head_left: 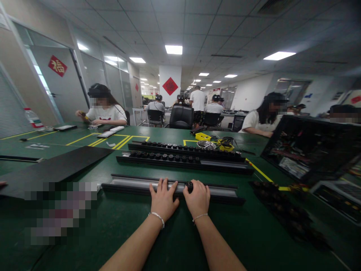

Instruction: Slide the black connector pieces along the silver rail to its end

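Observation:
A long black channel (126, 182) with a grey inner face lies across the green table in front of me. My left hand (164, 199) rests on its middle, fingers spread, holding nothing. Just to the right, my right hand (197, 197) grips a small round black part (189, 186) at the channel. Behind it are two more long black channels, the nearer one (225, 168) and the farther one (135, 146), both bearing rows of round black parts. More dark round parts (284, 210) lie in a blurred cluster at the right.
A large black sheet (56, 165) lies at the left. Yellow bins (203, 136) and a metal dish (206, 145) stand beyond the channels. An open black case (313, 146) is at the right. People sit across the table, and a bottle (34, 121) stands far left.

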Demonstrator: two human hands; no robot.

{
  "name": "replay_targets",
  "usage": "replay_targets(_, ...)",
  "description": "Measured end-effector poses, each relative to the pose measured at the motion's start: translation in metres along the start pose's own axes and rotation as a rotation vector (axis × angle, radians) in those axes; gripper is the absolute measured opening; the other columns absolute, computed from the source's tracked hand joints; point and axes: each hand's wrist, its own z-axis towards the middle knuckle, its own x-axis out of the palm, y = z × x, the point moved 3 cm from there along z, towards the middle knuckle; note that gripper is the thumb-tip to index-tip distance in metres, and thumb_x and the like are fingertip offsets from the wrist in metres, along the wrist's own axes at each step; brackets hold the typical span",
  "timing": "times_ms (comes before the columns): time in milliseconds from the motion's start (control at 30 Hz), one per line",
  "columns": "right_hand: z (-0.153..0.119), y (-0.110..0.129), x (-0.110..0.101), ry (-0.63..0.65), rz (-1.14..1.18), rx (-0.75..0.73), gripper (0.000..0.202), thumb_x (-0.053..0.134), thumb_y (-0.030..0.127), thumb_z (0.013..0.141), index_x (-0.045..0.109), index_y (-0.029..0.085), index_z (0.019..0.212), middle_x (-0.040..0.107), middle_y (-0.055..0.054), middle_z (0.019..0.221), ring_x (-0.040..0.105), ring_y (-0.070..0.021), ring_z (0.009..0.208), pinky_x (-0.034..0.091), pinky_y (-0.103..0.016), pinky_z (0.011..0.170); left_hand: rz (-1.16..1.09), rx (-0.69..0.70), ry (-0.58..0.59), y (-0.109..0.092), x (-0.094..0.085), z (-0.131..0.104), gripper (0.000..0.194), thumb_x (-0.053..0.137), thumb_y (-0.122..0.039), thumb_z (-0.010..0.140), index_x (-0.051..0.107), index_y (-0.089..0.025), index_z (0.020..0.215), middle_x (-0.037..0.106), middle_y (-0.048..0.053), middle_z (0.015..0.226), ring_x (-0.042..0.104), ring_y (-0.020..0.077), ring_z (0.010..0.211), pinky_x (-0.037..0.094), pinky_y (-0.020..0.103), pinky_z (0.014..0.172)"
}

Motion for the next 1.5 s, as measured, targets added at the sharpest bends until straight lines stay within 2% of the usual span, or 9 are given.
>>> replay_targets(167, 0.001, 0.000, 0.000, -0.006, -0.011, 0.012, 0.031, 0.046, 0.036, 0.077, 0.059, 0.018, 0.099, 0.063, -0.009, 0.105, 0.047, -0.0238, 0.108, 0.016, -0.043, 0.101, -0.013, 0.015, -0.023, 0.002, 0.003, 0.000, 0.059, 0.052, -0.044, 0.072, 0.039, -0.038, 0.129, 0.036, 0.009, 0.139, 0.021, 0.0323, 0.131, 0.003, 0.063, 0.100)
replay_targets(400, 0.002, -0.007, -0.003, -0.011, -0.018, 0.040, 0.030, 0.046, 0.033, 0.077, 0.059, 0.018, 0.099, 0.063, -0.008, 0.105, 0.047, -0.0241, 0.109, 0.015, -0.044, 0.101, -0.012, 0.030, -0.042, 0.003, 0.006, 0.000, 0.059, 0.051, -0.046, 0.072, 0.038, -0.038, 0.129, 0.037, 0.010, 0.139, 0.021, 0.0320, 0.131, 0.004, 0.064, 0.099)
replay_targets(833, 0.005, -0.022, -0.008, -0.039, -0.041, 0.040, 0.026, 0.048, 0.031, 0.075, 0.060, 0.018, 0.094, 0.064, -0.008, 0.098, 0.049, -0.0223, 0.103, 0.020, -0.040, 0.097, 0.005, 0.039, -0.051, 0.004, 0.006, 0.000, 0.058, 0.050, -0.046, 0.073, 0.038, -0.037, 0.130, 0.037, 0.009, 0.139, 0.023, 0.0315, 0.130, 0.007, 0.062, 0.100)
replay_targets(1200, 0.008, -0.033, -0.013, -0.032, -0.100, 0.092, 0.031, 0.046, 0.030, 0.075, 0.059, 0.017, 0.100, 0.063, -0.008, 0.103, 0.048, -0.0229, 0.107, 0.021, -0.038, 0.097, -0.004, 0.053, -0.064, 0.006, 0.007, 0.000, 0.057, 0.049, -0.046, 0.074, 0.039, -0.036, 0.129, 0.038, 0.008, 0.139, 0.024, 0.0315, 0.130, 0.009, 0.062, 0.100)
replay_targets(1500, 0.014, -0.041, -0.020, 0.074, -0.164, 0.111, 0.040, 0.045, 0.034, 0.074, 0.056, 0.017, 0.108, 0.059, -0.008, 0.114, 0.041, -0.0252, 0.115, 0.019, -0.043, 0.099, -0.003, 0.065, -0.096, 0.007, 0.009, -0.001, 0.056, 0.048, -0.046, 0.075, 0.039, -0.035, 0.129, 0.038, 0.008, 0.139, 0.025, 0.0311, 0.129, 0.009, 0.061, 0.100)
